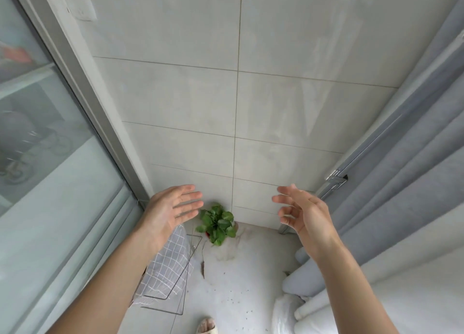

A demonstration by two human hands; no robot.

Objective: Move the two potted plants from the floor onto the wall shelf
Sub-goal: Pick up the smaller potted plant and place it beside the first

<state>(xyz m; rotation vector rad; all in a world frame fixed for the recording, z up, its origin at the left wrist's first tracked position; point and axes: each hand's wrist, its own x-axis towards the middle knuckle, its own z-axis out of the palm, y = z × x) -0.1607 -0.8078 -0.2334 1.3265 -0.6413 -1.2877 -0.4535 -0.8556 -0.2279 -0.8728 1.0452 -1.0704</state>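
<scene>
Head view: our hands raised, apart, both empty. Left hand (173,209) flat, fingers straight; right hand (301,213) loosely curled. One potted plant (218,222) on floor (241,283) at far wall foot, below and between hands, nearer left. Second plant, wall shelf not in sight. Gridded cloth (167,266) near left.

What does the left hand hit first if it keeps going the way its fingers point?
Probably the tiled wall. The left hand is open, fingers angled up and right, passing above the potted plant. Depth is unclear in this one view.
</scene>
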